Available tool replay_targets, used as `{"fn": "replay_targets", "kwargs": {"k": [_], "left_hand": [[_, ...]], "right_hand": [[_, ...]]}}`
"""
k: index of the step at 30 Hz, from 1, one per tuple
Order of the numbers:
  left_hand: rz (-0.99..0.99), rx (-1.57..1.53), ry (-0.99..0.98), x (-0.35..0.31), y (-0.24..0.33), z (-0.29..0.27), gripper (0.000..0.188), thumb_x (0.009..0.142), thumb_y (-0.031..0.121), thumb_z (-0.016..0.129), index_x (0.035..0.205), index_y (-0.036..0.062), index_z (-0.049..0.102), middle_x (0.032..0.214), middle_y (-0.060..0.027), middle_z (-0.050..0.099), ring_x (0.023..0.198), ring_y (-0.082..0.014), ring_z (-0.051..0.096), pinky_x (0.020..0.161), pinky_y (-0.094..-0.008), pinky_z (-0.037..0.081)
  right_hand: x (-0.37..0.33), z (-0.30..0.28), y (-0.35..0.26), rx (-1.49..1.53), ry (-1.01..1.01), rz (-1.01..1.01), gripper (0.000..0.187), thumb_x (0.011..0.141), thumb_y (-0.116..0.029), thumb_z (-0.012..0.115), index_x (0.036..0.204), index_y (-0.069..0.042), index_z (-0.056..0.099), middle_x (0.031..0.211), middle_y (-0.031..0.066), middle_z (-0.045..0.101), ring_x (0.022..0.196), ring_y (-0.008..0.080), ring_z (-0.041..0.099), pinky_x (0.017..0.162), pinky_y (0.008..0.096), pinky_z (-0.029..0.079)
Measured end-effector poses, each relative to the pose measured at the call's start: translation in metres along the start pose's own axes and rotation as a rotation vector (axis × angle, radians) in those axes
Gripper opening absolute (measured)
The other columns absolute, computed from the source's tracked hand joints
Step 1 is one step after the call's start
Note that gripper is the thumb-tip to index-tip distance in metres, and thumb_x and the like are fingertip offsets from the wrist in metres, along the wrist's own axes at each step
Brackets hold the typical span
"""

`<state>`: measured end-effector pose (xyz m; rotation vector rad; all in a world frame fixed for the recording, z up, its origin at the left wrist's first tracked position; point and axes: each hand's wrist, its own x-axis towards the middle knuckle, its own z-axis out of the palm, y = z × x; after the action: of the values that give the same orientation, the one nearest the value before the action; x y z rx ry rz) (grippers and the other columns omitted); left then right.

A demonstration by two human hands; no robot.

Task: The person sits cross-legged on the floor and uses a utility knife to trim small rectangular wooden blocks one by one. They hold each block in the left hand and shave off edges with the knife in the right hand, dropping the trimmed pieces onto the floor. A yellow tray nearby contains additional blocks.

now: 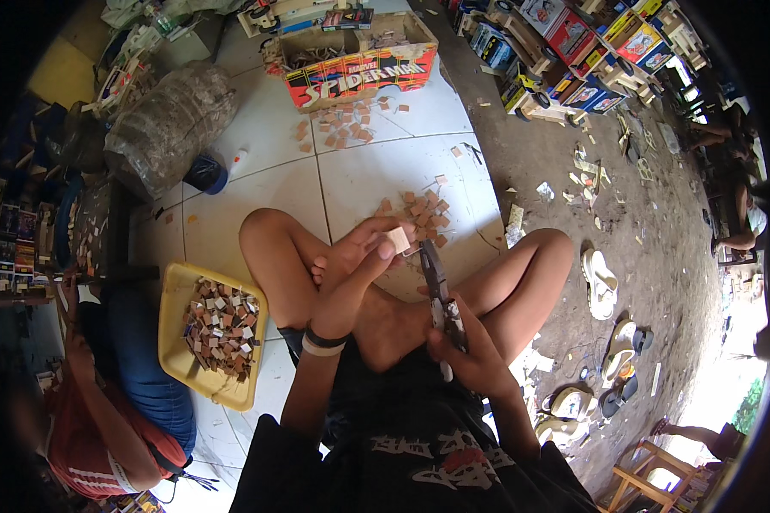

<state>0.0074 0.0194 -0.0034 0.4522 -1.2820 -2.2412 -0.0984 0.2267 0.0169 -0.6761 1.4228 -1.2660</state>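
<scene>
Small wood block is pinched between thumb and fingers of left hand, above crossed legs. Pliers are gripped in right hand, fingers wrapped around handles; pliers' tip is held just beside block, near thin wire. Loose wood pieces are scattered beyond hands on white tiled floor. Yellow tray is heaped with similar pieces, left of legs.

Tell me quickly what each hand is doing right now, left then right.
Left hand: closed, holding a small wooden block between thumb and fingers.
Right hand: closed, gripping the pliers by the handles.
</scene>
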Motion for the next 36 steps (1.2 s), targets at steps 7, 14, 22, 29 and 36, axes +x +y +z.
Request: {"fn": "replay_targets", "kwargs": {"k": [7,14,22,29,36], "left_hand": [[-0.164,-0.410,-0.276,0.000,-0.033,-0.010,0.062,0.105,0.036,0.070,0.147,-0.0060,0.051,0.134,-0.0210,0.068,0.122,-0.0334,0.072,0.108,-0.0481,0.059],[-0.273,-0.447,-0.241,-0.002,-0.025,-0.013,0.051,0.102,0.026,0.076,0.140,0.0017,0.054,0.114,-0.0139,0.070,0.111,-0.0307,0.075,0.099,-0.0455,0.064],[-0.252,-0.469,-0.244,-0.002,-0.017,-0.004,0.055,0.100,0.025,0.078,0.143,0.0053,0.050,0.103,-0.0078,0.064,0.105,-0.0281,0.066,0.099,-0.0449,0.054],[-0.276,-0.341,-0.194,-0.006,-0.011,-0.003,0.057,0.101,0.027,0.076,0.146,0.0038,0.049,0.115,-0.0119,0.067,0.110,-0.0303,0.069,0.100,-0.0444,0.057],[-0.194,-0.125,-0.196,0.010,0.001,-0.015,0.033,0.110,0.022,0.064,0.135,0.0022,0.056,0.150,-0.0224,0.058,0.130,-0.0379,0.067,0.106,-0.0468,0.060]], "right_hand": [[0.002,0.005,-0.001,0.582,-0.330,0.121,0.034,0.111,-0.027,0.061,0.134,-0.006,0.048,0.098,0.0026,0.054,0.084,0.0138,0.054,0.075,0.0311,0.047],[-0.003,0.009,-0.004,0.664,-0.302,0.165,0.030,0.112,-0.021,0.059,0.135,-0.005,0.049,0.094,0.0037,0.054,0.083,0.0141,0.054,0.076,0.0327,0.048],[0.008,0.026,0.004,-0.431,0.190,-0.208,0.066,0.091,0.013,0.057,0.154,0.001,0.039,0.101,0.0312,0.066,0.099,0.0508,0.067,0.084,0.0463,0.054],[0.003,0.019,0.003,-0.355,0.116,-0.176,0.063,0.095,0.008,0.061,0.154,0.002,0.040,0.099,0.0264,0.067,0.095,0.0402,0.071,0.083,0.0438,0.054],[0.000,0.002,-0.003,-0.013,-0.156,0.053,0.049,0.112,-0.015,0.059,0.154,0.002,0.042,0.096,0.0085,0.064,0.090,0.0175,0.063,0.084,0.0333,0.053]]}}
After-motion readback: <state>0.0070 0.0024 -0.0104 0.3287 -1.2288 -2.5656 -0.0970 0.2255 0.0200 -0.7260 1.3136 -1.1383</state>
